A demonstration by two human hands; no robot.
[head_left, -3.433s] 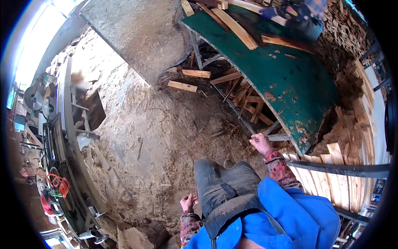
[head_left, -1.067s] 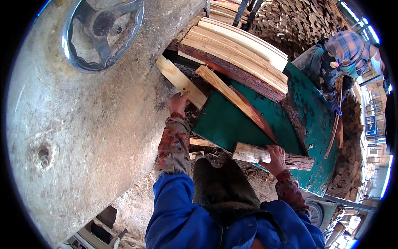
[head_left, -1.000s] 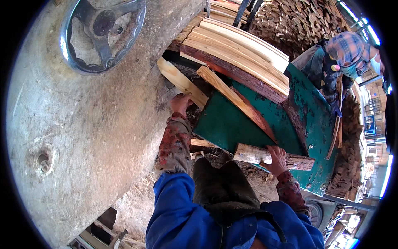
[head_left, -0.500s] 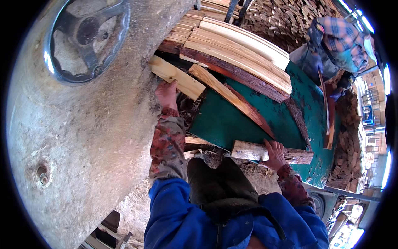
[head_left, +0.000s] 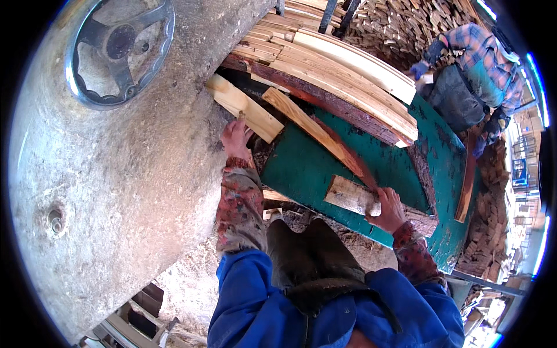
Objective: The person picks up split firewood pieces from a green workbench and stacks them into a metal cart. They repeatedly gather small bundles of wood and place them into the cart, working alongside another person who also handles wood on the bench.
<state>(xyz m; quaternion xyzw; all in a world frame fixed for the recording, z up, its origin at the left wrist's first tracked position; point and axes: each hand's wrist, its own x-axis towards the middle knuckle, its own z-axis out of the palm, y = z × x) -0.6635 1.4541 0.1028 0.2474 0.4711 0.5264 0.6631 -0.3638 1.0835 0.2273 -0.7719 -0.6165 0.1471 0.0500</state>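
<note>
My left hand (head_left: 236,139) is closed on the near edge of a short pale board (head_left: 246,109), its thumb on the top face. This board lies beside the big rough metal housing. My right hand (head_left: 387,210) is wrapped over the middle of a short bark-edged slab of wood (head_left: 351,196), which rests at the near edge of the green tabletop (head_left: 299,162). Between my hands, a narrow bark-edged strip (head_left: 319,130) lies slantwise on the tabletop, its near end by my right hand.
A stack of long sawn boards (head_left: 342,75) lies across the far side. On the left, a handwheel (head_left: 120,49) sits on the housing (head_left: 145,168). Far right, a co-worker in a plaid shirt (head_left: 473,46) stands by a long strip (head_left: 467,180). Cut wood pieces (head_left: 386,29) are piled behind.
The slab under my right hand has turned slightly, its right end nearer me. My left hand stays at the short board. The co-worker has straightened, one hand now near the board stack's end.
</note>
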